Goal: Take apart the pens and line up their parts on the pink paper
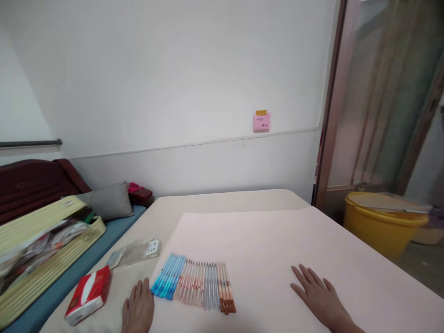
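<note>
A row of pens and pencils lies side by side on the pink sheet, grouped by colour, with tips pointing away from me. Blue ones [169,276] are at the left end, followed by slim pinkish-red ones [190,284] and grey ones [211,286]. At the right end are peach ones with brown ends [226,287]. My left hand [138,306] rests palm down just left of the blue group, fingers extended, holding nothing. Well to the right of the row, my right hand [317,295] lies palm down on the sheet with its fingers spread, also empty.
A red tissue pack [89,295] lies left of my left hand, with a clear plastic sleeve [133,252] and a white eraser-like block [153,248] behind. A yellow bucket [381,226] stands beyond the table's right edge. A yellowish box [52,268] of bagged items is at far left.
</note>
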Motion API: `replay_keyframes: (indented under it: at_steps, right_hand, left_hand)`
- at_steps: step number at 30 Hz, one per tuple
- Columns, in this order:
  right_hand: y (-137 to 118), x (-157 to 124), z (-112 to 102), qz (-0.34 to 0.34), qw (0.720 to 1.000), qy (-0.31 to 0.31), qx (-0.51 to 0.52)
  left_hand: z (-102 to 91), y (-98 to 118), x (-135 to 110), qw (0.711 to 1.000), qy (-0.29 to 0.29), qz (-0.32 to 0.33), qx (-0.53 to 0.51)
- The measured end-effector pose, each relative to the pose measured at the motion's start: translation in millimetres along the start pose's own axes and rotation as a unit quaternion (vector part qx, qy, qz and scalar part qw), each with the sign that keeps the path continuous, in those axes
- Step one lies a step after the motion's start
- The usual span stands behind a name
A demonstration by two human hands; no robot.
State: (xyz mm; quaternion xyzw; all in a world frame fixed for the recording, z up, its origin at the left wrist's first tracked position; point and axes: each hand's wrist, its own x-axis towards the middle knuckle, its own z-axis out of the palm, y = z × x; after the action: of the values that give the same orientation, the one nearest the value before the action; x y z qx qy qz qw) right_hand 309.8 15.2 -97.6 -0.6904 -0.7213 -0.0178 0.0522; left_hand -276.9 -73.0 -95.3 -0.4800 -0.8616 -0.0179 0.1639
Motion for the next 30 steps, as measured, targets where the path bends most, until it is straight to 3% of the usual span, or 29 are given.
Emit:
replay_keyframes:
  at_steps: [11,19,30]
  right_hand:
    - [0.6,1.3,4.2,0.004,1.0,-0.019,-0.008]
    - [-4.3,-2.5,-8.3,0.01,0.999,-0.035,-0.027]
    - [-1.5,-3.1,-2.8,0.003,1.0,-0.022,-0.013]
  left_hand:
    - [-7.9,2.3,-0.5,1.0,0.011,-0.008,-0.017]
    - [2.9,-0.2,3.5,0.999,0.014,-0.016,-0.028]
    - [7.4,-1.3,4.8,0.999,0.015,-0.02,-0.044]
